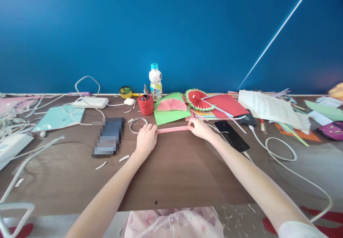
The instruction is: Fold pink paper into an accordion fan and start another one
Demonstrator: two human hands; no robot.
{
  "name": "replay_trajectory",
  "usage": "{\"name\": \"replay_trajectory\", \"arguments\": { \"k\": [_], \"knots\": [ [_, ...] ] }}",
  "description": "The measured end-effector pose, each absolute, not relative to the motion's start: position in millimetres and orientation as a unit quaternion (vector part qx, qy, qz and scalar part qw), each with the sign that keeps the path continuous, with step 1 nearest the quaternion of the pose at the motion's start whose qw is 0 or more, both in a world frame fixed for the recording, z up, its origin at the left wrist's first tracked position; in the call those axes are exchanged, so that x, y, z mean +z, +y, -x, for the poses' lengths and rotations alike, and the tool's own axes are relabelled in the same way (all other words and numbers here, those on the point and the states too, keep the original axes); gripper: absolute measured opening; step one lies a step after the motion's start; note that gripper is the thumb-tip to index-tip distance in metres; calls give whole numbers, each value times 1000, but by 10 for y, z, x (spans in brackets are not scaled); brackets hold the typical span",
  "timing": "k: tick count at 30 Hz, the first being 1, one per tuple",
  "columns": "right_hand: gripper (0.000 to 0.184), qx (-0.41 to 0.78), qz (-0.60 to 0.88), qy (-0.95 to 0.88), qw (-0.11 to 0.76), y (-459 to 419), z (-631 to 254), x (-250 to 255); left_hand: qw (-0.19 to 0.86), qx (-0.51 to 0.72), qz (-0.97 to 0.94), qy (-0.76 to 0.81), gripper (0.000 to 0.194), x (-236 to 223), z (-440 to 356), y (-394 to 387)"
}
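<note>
A narrow pink paper strip stretches level between my two hands, close to the tabletop. At its left end my left hand has closed fingers on it. The other end is pinched in my right hand, thumb against fingers. Just behind the strip lies a green paper sheet with a pink pleated paper fan on top. A round red pleated paper piece with a green edge sits to the right of the fan. Beside my left hand is a clear ring, likely a tape roll.
A red cup and a bottle stand behind my hands. Phones lie left and right. White cables loop across both sides. Red paper, a printed sheet and paper scraps lie about.
</note>
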State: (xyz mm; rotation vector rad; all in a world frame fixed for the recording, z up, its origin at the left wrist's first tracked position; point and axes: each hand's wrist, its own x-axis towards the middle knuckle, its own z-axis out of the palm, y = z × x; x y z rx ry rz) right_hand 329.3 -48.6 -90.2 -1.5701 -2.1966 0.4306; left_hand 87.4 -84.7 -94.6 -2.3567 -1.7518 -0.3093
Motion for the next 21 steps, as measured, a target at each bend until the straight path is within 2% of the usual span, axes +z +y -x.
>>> {"name": "replay_trajectory", "arguments": {
  "k": [5,12,17,21],
  "knots": [
    [14,126,569,-789,195,-474,-3306,-925,146,-63,824,-543,26,-890,-891,-906],
    [9,50,530,-820,210,-483,-3291,-1006,116,-38,840,-529,30,-862,-884,-1077],
    [30,28,463,-864,195,-633,-3186,-1062,109,-60,840,-528,32,-888,-838,-1157],
    [47,-53,462,-875,132,-874,-3081,-1052,98,-80,840,-528,37,-886,-861,-1212]
  ]
}}
